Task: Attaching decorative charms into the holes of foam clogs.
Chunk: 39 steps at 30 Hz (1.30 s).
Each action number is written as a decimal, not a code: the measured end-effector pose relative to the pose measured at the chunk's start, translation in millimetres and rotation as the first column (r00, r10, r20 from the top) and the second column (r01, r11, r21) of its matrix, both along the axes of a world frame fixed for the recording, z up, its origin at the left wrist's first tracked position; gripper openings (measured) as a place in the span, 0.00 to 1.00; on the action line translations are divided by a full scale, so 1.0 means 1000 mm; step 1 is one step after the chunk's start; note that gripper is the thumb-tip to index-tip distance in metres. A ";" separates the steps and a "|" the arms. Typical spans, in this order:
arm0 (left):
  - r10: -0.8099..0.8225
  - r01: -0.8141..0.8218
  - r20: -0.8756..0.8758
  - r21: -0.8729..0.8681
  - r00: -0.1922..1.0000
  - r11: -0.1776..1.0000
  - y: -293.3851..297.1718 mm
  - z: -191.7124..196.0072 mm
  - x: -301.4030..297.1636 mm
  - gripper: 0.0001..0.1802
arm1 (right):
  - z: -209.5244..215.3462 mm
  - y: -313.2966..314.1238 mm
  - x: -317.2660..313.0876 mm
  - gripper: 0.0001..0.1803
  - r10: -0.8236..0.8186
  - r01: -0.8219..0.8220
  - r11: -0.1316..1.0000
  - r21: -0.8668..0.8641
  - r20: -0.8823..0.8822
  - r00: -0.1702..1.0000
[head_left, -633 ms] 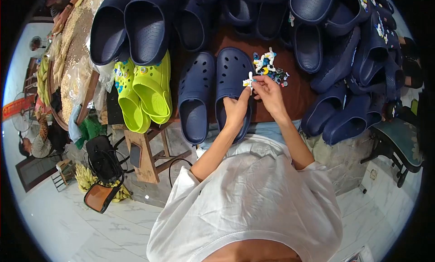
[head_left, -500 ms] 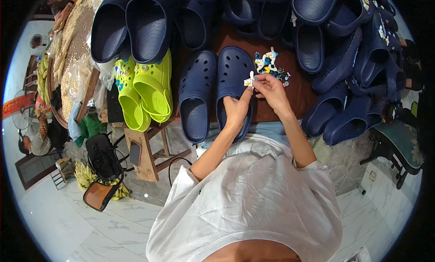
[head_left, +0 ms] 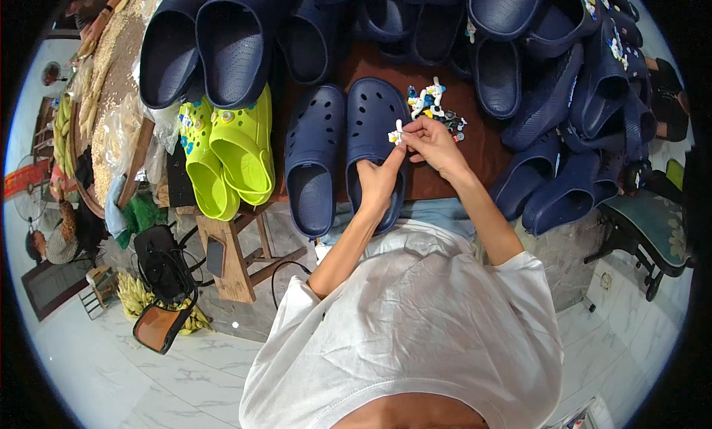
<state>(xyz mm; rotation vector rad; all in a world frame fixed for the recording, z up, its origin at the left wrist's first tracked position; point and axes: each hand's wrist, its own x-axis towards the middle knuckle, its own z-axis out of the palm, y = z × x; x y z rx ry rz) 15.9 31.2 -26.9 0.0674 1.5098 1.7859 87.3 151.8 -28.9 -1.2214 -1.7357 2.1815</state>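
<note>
- Task thing: charm [head_left: 397,133], small, mostly white. A narrow white piece sticks up on top; wider part below carries a touch of yellow. Finer detail too small for me to read from here.
- Where: at the right edge of the clog [head_left: 374,106], over its upper, just ahead of the foot opening. Can't tell whether it touches the clog.
- Right hand [head_left: 436,149]: pinching the charm between thumb and fingers, coming in from right of the clog.
- Left hand [head_left: 377,184]: grasping the clog's side wall at the foot opening, thumb side in the opening, fingertips up near the charm. I can't tell whether they press on the charm too.
- Clog: navy, round holes across the upper, toe pointing away from the wearer; holes I can see have nothing in them.
- Mate [head_left: 315,125]: same navy, same holes, just left of the clog, toe also pointing away.
- Charm pile [head_left: 430,99]: right of the clog's toe, loose jumble of white, blue, yellow and black bits.
- Lime pair [head_left: 245,151]: farther left of the clog, blue and other charms on the uppers.
- Navy stock [head_left: 497,77]: beyond and right of the clog, some with white charms.
- Brown cover [head_left: 475,158]: under the clog.
</note>
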 end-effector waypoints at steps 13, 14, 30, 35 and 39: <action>-0.109 0.084 0.203 0.128 0.973 0.988 -0.021 -0.004 -0.005 0.17 | -0.010 -0.025 0.031 0.18 -0.026 0.086 0.932 0.353 -0.173 0.985; -0.137 0.115 0.178 0.128 0.974 0.985 -0.022 -0.005 -0.006 0.16 | -0.010 -0.026 0.031 0.18 -0.028 0.089 0.931 0.355 -0.172 0.985; -0.063 0.023 0.264 0.153 0.962 0.988 -0.018 0.005 -0.012 0.08 | -0.004 -0.017 0.051 0.17 -0.206 0.167 0.618 0.768 -0.047 0.977; -0.083 -0.008 0.373 0.235 0.924 0.972 -0.019 0.000 -0.019 0.21 | -0.021 0.021 0.073 0.16 -0.270 -0.014 0.336 0.942 0.111 0.957; -0.076 -0.107 0.495 0.331 0.865 0.938 -0.014 -0.002 -0.021 0.21 | -0.028 0.030 0.056 0.16 -0.274 -0.101 0.290 0.952 0.183 0.944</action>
